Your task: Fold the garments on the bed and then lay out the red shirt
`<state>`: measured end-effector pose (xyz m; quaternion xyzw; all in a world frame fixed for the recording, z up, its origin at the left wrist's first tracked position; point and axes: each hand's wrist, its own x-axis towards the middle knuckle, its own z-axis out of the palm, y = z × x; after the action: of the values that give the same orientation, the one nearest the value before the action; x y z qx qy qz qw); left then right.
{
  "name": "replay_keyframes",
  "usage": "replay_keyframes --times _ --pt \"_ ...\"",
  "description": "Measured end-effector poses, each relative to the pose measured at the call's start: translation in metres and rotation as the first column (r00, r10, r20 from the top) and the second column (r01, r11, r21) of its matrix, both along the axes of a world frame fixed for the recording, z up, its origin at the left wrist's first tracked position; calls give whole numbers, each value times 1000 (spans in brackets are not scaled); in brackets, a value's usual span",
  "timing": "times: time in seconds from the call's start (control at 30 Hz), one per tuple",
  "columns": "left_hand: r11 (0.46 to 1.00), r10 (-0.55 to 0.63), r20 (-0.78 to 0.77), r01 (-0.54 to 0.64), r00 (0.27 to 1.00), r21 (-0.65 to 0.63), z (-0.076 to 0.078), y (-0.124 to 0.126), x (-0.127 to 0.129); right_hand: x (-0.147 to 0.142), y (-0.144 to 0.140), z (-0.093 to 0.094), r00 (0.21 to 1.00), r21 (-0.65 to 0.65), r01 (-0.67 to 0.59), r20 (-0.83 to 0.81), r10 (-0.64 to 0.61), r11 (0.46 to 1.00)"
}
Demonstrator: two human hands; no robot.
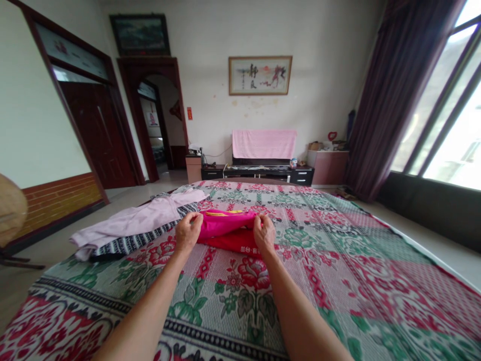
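A bright pink garment (225, 223) with a yellow trim lies folded on the bed, on top of a red garment (235, 241) with white print. My left hand (188, 232) pinches the pink garment's left end. My right hand (264, 233) pinches its right end. Both arms reach forward over the bed's flowered cover (319, 260).
A pale lilac garment (139, 218) lies over a black-and-white striped cloth (131, 243) at the bed's left. Beyond the bed stand a low dark TV cabinet (259, 173) under a pink towel, a doorway (158, 125) at left and a curtained window (443, 115) at right.
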<state>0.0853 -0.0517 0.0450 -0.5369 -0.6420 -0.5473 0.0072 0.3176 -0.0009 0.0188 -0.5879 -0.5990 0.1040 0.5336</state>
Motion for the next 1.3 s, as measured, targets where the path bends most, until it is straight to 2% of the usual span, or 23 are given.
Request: replay_keyframes --times 0.07,0.23,0.33,0.43,0.5,0.6,0.67,0.77,0.9,1.03,1.13,1.2,1.27,1.3 --pt "999 -13 4 13 1000 -34 -2 0 -1 1 -1 0 999 -12 0 32 1 1000" --pt "955 -56 -134 14 989 -296 -7 0 1 5 -8 7 993 -291 -24 108 57 956" --pt "924 -65 -210 -21 976 -382 -6 -1 3 6 -9 12 993 -294 15 115 19 956" --pt "910 -87 -236 -19 968 -414 -4 -3 5 4 -7 13 996 -324 31 92 -1 946" --pt "911 -133 -225 30 965 -412 -3 -3 5 3 -6 12 997 -361 11 76 17 933" --pt "900 -293 -214 193 932 -392 0 -4 3 3 -6 11 995 -384 -7 90 45 923" --pt "867 -413 -216 309 884 -391 6 -7 0 3 -6 11 993 -396 1 110 46 918" --pt "784 -546 -181 422 818 -455 21 -15 -4 4 -8 13 990 -416 23 139 39 909" --pt "665 -616 -39 492 787 -562 44 -28 -7 3 -9 14 981 -442 24 182 64 897" --pt "590 -635 24 505 772 -630 61 -38 -6 6 -11 14 985 -392 34 167 34 919" --pt "536 -668 28 506 744 -675 67 -43 -5 11 -10 14 995 -264 49 100 -23 963" --pt "509 -668 31 486 744 -710 67 -45 -6 16 -8 16 999 -156 35 -13 -37 987" --pt "532 -626 1 428 780 -730 65 -43 -9 20 -4 18 985 -74 -8 -173 -5 997" --pt "572 -588 -39 381 808 -726 64 -41 -10 22 -3 20 968 -40 -36 -249 25 999"
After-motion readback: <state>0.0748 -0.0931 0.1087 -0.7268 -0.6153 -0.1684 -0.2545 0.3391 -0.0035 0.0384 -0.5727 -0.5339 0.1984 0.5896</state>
